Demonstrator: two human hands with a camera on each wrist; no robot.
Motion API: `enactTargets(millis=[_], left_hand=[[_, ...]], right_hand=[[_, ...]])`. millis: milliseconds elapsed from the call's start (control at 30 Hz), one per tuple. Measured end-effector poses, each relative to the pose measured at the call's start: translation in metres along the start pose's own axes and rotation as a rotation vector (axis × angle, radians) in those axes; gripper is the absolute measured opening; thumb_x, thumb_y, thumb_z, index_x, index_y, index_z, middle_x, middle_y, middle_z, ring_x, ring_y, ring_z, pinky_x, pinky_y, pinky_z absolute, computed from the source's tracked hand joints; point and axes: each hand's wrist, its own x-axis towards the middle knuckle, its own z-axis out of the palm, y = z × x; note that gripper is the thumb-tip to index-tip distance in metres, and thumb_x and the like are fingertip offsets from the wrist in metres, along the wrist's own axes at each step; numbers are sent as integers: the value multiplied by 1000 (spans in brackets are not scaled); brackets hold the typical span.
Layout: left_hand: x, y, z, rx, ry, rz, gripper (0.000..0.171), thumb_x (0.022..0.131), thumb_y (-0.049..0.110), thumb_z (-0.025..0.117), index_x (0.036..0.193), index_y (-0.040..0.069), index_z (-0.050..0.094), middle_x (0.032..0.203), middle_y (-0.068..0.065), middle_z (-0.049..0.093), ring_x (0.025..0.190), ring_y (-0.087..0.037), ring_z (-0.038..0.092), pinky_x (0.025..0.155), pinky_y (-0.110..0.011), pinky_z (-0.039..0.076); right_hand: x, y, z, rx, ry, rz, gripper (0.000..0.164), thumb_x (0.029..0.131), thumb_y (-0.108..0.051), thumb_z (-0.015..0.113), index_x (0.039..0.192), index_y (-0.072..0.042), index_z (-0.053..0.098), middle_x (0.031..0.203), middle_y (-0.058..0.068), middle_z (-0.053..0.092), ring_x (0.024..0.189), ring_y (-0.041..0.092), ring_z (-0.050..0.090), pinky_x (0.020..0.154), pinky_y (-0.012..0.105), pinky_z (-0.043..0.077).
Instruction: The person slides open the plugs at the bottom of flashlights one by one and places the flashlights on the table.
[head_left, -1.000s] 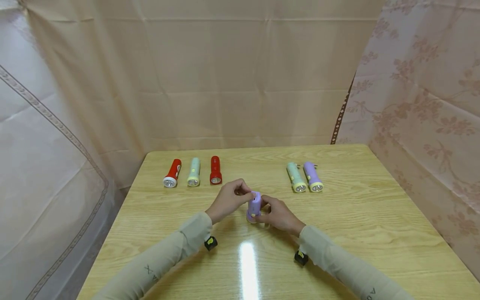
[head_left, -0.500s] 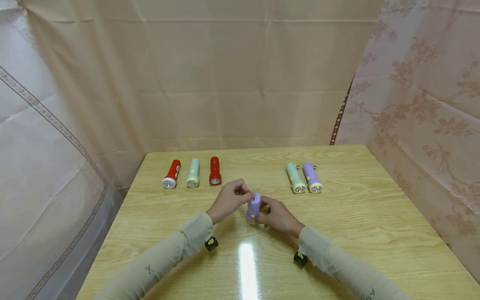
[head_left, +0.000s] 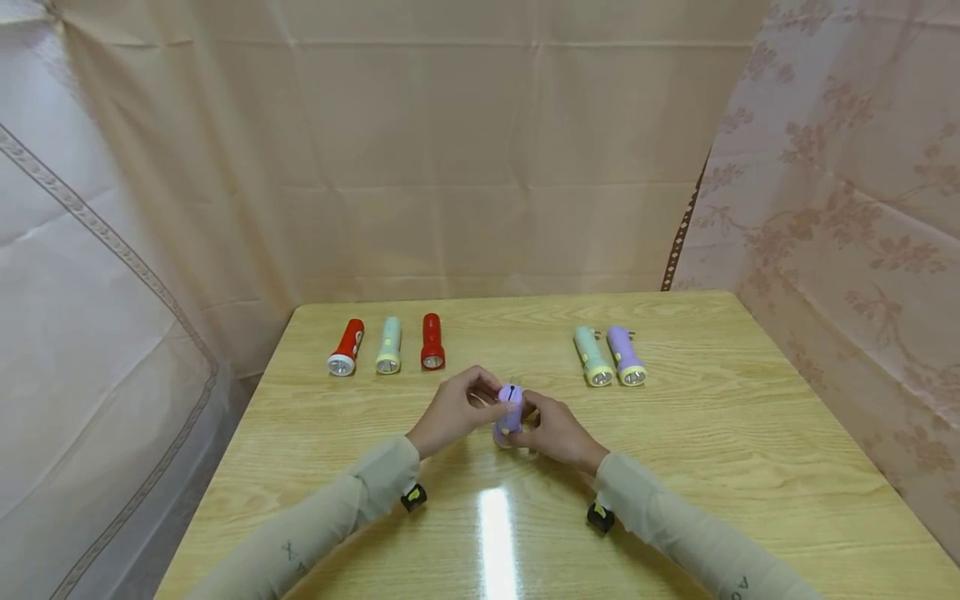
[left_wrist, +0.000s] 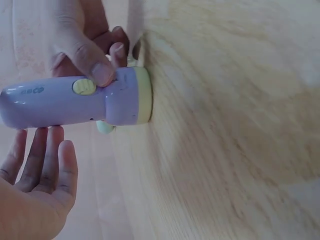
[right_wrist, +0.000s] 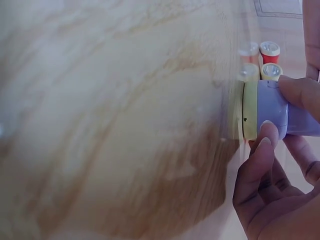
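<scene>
A purple flashlight (head_left: 512, 419) with a pale yellow head rim stands upright, lens down, on the wooden table. Two thin plug prongs (head_left: 515, 380) stick up at its top, beside a dark slot. My right hand (head_left: 558, 429) grips the lower part, its thumb close to the yellow switch (left_wrist: 84, 87) in the left wrist view. Higher up, my left hand (head_left: 455, 411) holds the body between the thumb in front and the fingers behind. In the left wrist view, several fingertips of the left hand (left_wrist: 40, 200) touch the side of the purple barrel.
Toward the back left lie a red flashlight with a white rim (head_left: 347, 347), a mint flashlight (head_left: 389, 344) and an all-red flashlight (head_left: 431, 340). At the back right, a mint flashlight (head_left: 592, 356) and a purple flashlight (head_left: 626, 354) lie side by side, prongs out.
Prongs now show above the purple flashlight's top. My left hand has shifted from pinching at the top to lower on the body. The right hand has kept its grip.
</scene>
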Motion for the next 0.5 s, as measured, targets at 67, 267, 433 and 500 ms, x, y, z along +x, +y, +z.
enactTargets(millis=[67,267,433,500], left_hand=[[-1,-2,1,4,1,18,36,85,36,87,108,18,66,103,3,71,96,-17,68,84,-35,57],[-3,-1,7,70,46,82,37,82,34,90,106,20,65,100,8,71,94,-12,66,81,-33,56],[-4,0,9,98,72,123,33,85,33,88,107,18,67,97,7,71,91,-13,66,79,-32,55],[-4,-1,9,93,77,123,32,87,33,86,108,17,68,98,6,71,92,-14,66,81,-33,55]], right_hand=[[0,-1,0,-14,13,-1,36,82,-28,90,104,-15,64,98,2,65,83,20,59,64,31,53],[0,-4,5,-27,37,-2,40,82,-27,90,111,-14,66,95,0,66,85,19,60,68,34,52],[-1,-6,7,-28,49,-14,40,83,-27,89,113,-16,66,100,-3,68,89,19,61,70,36,52],[-1,-6,7,-36,56,-10,37,82,-28,90,107,-16,65,100,-3,68,88,19,61,70,35,52]])
